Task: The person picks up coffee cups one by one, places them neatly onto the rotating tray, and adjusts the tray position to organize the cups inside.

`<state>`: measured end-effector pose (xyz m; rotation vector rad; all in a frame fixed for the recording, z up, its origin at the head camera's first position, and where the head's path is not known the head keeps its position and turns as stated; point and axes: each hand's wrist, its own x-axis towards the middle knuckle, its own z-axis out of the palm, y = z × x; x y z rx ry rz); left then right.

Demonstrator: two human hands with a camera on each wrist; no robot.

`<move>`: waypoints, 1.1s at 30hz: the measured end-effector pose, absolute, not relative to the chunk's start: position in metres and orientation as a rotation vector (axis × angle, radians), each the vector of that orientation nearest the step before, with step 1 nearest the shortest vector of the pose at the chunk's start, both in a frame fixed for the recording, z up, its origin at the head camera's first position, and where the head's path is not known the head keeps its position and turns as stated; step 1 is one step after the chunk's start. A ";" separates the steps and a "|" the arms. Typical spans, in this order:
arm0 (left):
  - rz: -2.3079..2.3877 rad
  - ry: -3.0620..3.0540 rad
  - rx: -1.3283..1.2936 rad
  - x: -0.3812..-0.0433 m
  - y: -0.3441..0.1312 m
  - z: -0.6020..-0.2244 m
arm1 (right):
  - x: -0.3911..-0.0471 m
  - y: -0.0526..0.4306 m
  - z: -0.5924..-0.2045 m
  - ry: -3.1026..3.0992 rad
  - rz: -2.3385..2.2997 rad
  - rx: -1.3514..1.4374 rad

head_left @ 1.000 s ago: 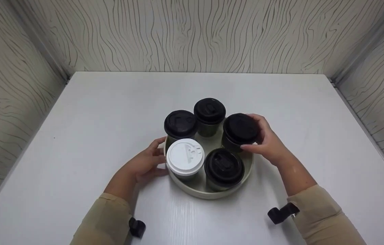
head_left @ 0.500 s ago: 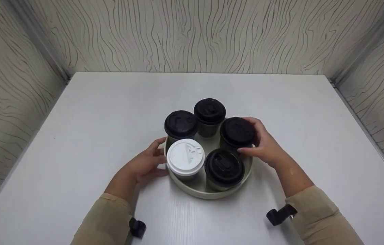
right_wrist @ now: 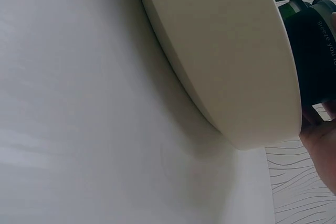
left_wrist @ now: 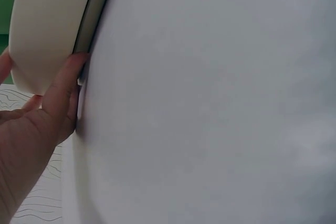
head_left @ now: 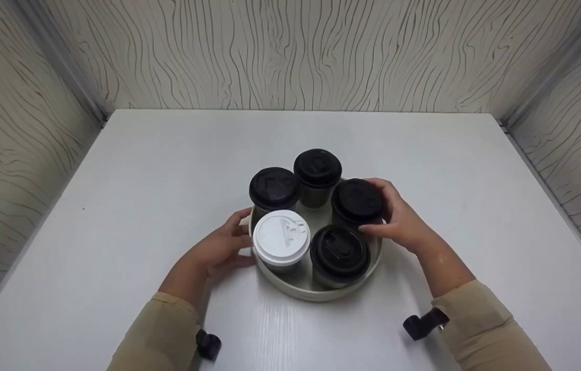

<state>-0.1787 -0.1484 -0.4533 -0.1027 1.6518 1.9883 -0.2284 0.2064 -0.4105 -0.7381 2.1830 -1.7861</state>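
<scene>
A round cream tray (head_left: 316, 295) stands on the table, bearing several lidded paper coffee cups, all upright. My left hand (head_left: 218, 250) grips the tray's left side; in the left wrist view its fingers bracket the smooth outer wall (left_wrist: 47, 30). My right hand (head_left: 401, 219) holds the black-lidded cup (head_left: 357, 201) at the tray's right side, thumb in front and fingers behind. That cup's dark, lettered sleeve (right_wrist: 312, 56) shows past the tray rim in the right wrist view. A white-lidded cup (head_left: 281, 237) stands closest to my left hand.
The other black-lidded cups stand at the tray's front right (head_left: 340, 252), back (head_left: 318, 167) and back left (head_left: 274, 188). The white table (head_left: 141, 165) meets patterned panels (head_left: 280, 56) at the back and both sides.
My right hand has shifted its cup slightly left and toward me, settling it inside the tray beside the front-right cup. My left hand and the tray have stayed put.
</scene>
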 end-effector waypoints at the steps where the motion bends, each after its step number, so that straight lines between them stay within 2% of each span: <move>1: 1.994 1.646 -0.101 -0.179 -0.149 -0.453 | -0.229 0.206 -0.410 2.187 -1.774 -0.738; 33: 1.972 1.664 -0.086 -0.180 -0.157 -0.452 | -0.235 0.219 -0.401 2.214 -1.659 -0.757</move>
